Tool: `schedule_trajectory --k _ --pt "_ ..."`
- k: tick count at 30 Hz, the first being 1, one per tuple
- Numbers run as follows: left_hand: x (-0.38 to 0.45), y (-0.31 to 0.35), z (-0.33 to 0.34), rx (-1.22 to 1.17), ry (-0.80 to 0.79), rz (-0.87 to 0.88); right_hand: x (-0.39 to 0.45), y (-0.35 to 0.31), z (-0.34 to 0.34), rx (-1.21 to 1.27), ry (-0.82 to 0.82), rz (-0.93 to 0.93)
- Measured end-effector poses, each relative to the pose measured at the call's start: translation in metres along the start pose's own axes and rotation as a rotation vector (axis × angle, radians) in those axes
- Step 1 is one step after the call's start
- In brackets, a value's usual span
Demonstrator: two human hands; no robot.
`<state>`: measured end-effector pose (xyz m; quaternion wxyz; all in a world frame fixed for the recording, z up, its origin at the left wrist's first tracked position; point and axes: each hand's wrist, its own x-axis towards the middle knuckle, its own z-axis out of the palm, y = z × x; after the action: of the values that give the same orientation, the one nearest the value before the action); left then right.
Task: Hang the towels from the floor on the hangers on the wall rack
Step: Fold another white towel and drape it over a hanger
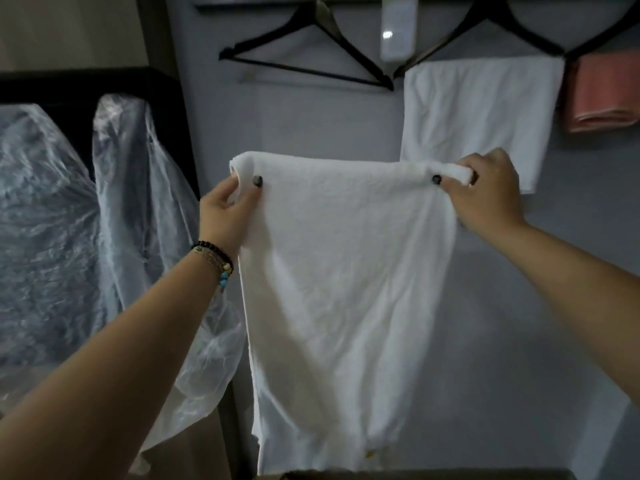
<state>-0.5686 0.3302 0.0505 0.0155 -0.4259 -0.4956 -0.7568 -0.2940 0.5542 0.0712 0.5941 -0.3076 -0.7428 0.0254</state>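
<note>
Both hands (228,206) (485,188) pinch white towel (346,271); no legible writing.

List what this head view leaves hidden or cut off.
- Floor and any remaining towels: blocked by the held white towel.
- Wall rack and hanger hooks: cropped by the top edge.
- Pink towel: cut by the right edge.
- Left hand fingers: behind the towel's corner.

No words, labels, brand names, numbers or signs can be read anywhere in this dim view.
</note>
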Motion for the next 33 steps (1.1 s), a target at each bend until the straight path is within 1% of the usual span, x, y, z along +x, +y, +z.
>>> schedule_trajectory --k 2,3,4,6,9,12,14,16,18,21,22,24,26,29,33 --pt "0.001 0.001 0.004 0.057 -0.193 0.019 0.010 0.000 0.003 0.095 0.028 0.050" --pt "0.002 -0.001 0.006 0.110 -0.251 0.028 0.014 0.001 0.005 0.153 0.005 0.108" --pt "0.003 -0.002 0.009 0.154 -0.275 0.034 0.017 0.002 0.007 0.205 -0.019 0.173" --pt "0.007 -0.006 0.014 0.203 -0.252 0.049 0.023 0.005 0.012 0.296 -0.025 0.269" --pt "0.017 -0.017 0.020 0.151 -0.115 0.084 0.037 0.007 0.022 0.399 -0.011 0.317" --pt "0.038 -0.025 0.024 0.089 0.062 0.057 0.057 0.008 0.038 0.422 -0.003 0.296" --pt "0.062 -0.028 0.023 0.044 0.128 -0.008 0.075 0.006 0.051 0.406 -0.021 0.275" --pt "0.093 -0.027 0.022 0.015 0.096 -0.070 0.099 0.002 0.067 0.381 -0.047 0.256" --pt "0.124 -0.023 0.022 -0.065 0.056 -0.112 0.123 -0.002 0.082 0.369 -0.063 0.240" --pt "0.168 -0.014 0.021 -0.115 0.008 -0.160 0.155 -0.006 0.110 0.355 -0.060 0.230" --pt "0.181 -0.010 0.021 -0.112 0.013 -0.149 0.165 -0.006 0.120 0.342 -0.076 0.240" --pt "0.206 -0.005 0.021 -0.099 0.025 -0.098 0.183 -0.009 0.141 0.303 -0.160 0.251" --pt "0.228 0.000 0.025 -0.089 0.016 -0.036 0.202 -0.016 0.160 0.233 -0.227 0.225" --pt "0.256 0.003 0.032 -0.053 -0.025 0.082 0.238 -0.030 0.180 0.167 -0.170 0.134" --pt "0.286 0.001 0.039 0.052 -0.078 0.194 0.290 -0.054 0.198 0.063 -0.007 -0.046"
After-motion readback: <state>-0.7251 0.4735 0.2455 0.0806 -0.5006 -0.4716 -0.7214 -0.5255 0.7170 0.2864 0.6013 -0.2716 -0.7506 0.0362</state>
